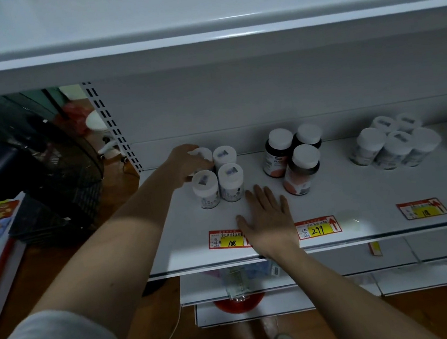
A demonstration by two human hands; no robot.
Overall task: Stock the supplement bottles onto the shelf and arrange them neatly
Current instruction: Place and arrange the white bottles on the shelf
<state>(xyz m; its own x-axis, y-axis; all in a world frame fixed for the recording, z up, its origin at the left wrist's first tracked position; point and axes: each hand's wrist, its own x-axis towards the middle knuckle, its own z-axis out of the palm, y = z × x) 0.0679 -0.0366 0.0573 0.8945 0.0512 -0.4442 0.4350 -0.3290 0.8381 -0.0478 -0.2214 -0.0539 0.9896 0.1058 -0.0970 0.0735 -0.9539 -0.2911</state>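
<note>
On the white shelf [361, 197], several white-capped supplement bottles stand in a tight square at the left. My left hand [185, 164] grips the back-left bottle [204, 154] of that square from the left side. The front pair [230, 181] stands just in front of it. My right hand [269, 218] lies flat on the shelf with fingers straight, its fingertips just right of the front-right bottle and holding nothing. Three dark bottles with white caps [292, 158] stand in the middle of the shelf. Another group of white bottles [395, 142] stands to the right.
Red and yellow price tags [318, 228] lie along the shelf's front edge. An upper shelf [200, 39] overhangs above. A black standing fan [33, 164] is at the left beside the shelf upright. Lower shelves and a wooden floor lie below.
</note>
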